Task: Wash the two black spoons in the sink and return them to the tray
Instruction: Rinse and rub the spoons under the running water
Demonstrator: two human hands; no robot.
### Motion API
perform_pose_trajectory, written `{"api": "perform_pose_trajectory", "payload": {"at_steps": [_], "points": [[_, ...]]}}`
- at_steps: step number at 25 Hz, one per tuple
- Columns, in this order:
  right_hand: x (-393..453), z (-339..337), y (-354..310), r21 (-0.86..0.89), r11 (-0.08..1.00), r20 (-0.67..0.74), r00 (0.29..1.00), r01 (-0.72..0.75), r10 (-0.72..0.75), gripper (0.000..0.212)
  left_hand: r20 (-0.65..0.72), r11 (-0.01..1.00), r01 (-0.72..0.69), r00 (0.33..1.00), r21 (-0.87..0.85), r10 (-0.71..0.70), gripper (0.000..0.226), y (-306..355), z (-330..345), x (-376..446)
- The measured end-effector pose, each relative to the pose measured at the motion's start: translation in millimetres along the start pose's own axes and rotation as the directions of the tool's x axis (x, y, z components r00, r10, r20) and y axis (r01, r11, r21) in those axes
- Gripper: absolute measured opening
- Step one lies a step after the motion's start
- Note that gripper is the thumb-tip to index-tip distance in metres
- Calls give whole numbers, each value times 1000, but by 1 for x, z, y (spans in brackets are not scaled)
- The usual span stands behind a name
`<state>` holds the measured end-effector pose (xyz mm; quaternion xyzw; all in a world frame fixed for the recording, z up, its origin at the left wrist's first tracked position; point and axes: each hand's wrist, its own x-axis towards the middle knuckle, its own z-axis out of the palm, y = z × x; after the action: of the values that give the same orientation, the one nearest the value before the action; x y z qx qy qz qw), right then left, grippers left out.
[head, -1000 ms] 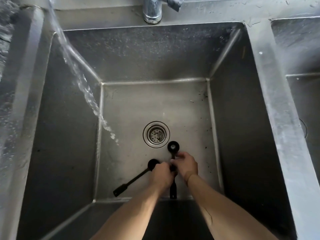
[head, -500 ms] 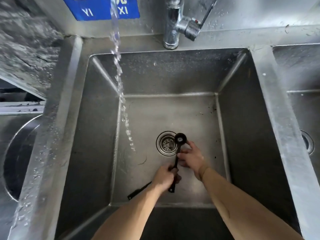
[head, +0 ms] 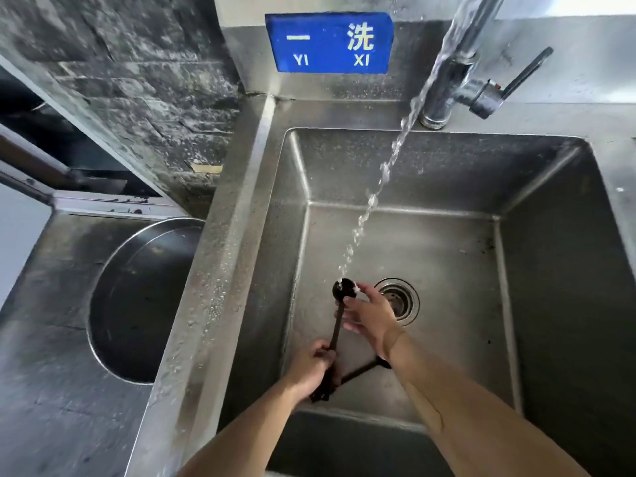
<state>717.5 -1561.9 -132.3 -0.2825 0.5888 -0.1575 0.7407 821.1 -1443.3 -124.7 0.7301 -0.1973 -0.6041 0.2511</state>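
Running from the chrome tap (head: pixel 444 84) at the back rim, a thin stream of water (head: pixel 377 187) falls diagonally into the deep stainless-steel sink (head: pixel 557 270) and lands on the round bowl of a long-handled black plastic spoon (head: pixel 339 316). This spoon is held over the sink floor, bowl end toward the back wall, just left of the round metal drain strainer (head: pixel 399 301). The left hand (head: pixel 311 368) has its grip closed around the lower part of the handle, whose end projects below the fist. The right hand (head: pixel 370 315) is placed at the bowl end, fingers loosely curled; its fingertips touch the bowl's right edge and the upper handle, but whether this grip is clamped on the spoon cannot be told.

A second black spoon (head: pixel 361 371) lies flat on the sink floor beneath the right wrist; part of its handle shows between the two forearms, the remainder hidden. Both spoons are therefore inside the sink.

A blue sign (head: pixel 328 43) with white lettering reading "YI XI" is fixed to the splashback behind the sink. To the left, beyond the wet steel dividing ledge (head: pixel 213 287), a large round steel basin (head: pixel 144 301) rests on a lower steel surface (head: pixel 44 390).
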Motion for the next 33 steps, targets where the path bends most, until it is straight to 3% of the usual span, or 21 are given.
{"api": "perform_pose_trajectory", "payload": {"at_steps": [5,8,13,16,18,20,22,25,28,33], "points": [[9,20,-3,-118,993,-98,994,27,-38,32,86,999,29,996,22,-31,18,-2,-13,-6],[17,22,-15,-354,932,-218,962,78,-163,27,152,999,43,988,-8,-41,19,7,-16,-11],[11,20,-23,-110,993,37,999,40,-36,53,164,997,57,985,-52,-47,22,17,-26,-19],[8,20,-31,-173,972,0,987,158,-160,37,180,997,32,983,-69,-19,23,22,-27,-22],[6,21,-36,-201,967,25,988,154,-153,42,161,998,16,987,-68,-5,24,24,-26,-22],[6,21,-44,-64,996,112,992,68,-61,51,109,997,10,994,-73,-2,26,25,-24,-18],[3,18,-53,92,996,188,982,9,-26,42,72,995,5,997,-99,2,29,28,-21,-14],[0,14,-69,204,979,207,977,3,-47,29,46,973,66,997,-220,-57,30,37,-18,-7],[-3,11,-89,195,979,208,973,62,-103,28,71,918,162,987,-361,-146,38,47,-18,2],[-14,8,-136,148,974,185,962,174,-200,26,108,859,90,993,-503,-41,62,75,-14,21]]}}
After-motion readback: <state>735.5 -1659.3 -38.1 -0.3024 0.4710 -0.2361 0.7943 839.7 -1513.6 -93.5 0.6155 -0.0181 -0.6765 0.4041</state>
